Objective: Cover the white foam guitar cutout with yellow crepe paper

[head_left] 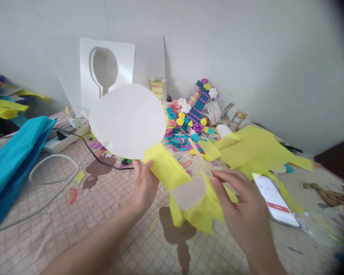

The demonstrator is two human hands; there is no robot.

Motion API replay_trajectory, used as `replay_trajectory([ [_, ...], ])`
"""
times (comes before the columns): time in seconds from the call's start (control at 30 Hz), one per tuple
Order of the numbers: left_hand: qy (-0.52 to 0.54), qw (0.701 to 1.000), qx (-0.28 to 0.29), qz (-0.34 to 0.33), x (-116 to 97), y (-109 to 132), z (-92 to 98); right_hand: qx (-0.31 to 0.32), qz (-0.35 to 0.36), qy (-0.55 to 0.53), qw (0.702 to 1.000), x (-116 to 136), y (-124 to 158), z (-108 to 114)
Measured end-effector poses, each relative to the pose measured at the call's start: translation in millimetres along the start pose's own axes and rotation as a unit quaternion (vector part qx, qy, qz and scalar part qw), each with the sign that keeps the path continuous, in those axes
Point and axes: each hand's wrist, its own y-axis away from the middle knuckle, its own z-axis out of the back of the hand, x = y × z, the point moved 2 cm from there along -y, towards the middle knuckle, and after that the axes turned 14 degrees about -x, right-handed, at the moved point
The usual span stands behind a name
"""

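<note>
The left hand (145, 187) grips the neck of a white cutout (126, 120) extending ahead of it. Yellow paper (167, 164) covers the neck; the broad end is bare. Loose paper beside the right hand (242, 206) appears unsecured; whether that hand pinches it is unclear.

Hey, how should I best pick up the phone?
Probably by both long edges near its middle, coming straight down from above. The phone lies flat with its lit screen up, so its sides give the grip. Mind the yellow paper along its right edge.
</note>
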Motion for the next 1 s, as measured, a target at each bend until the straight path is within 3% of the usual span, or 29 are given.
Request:
replay_trajectory([
  [0.1,0.022,0.999,0.02,0.028,1,4,-0.7,0.027,-0.02,-0.053,0.998,-1,-5,-23],
  [0.2,0.034,0.998,0.028,0.042,2,5,-0.6,0.1,-0.104,-0.12,0.982,-8,-5,-40],
  [0.3,0.05,0.997,0.031,0.044,3,5,-0.2,0.134,-0.165,-0.146,0.966,-11,-3,-45],
  [0.4,0.07,0.996,0.023,0.042,5,4,0.4,0.124,-0.175,-0.136,0.967,-11,-2,-43],
  [0.6,0.087,0.994,0.009,0.071,9,4,0.0,0.136,-0.123,-0.129,0.975,-9,-2,-43],
  [0.83,0.088,0.994,0.009,0.058,9,6,-0.7,0.126,-0.032,-0.101,0.986,-4,5,-48],
  [1.0,0.084,0.995,0.012,0.061,11,5,0.2,0.13,0.064,-0.053,0.988,-5,15,-51],
])
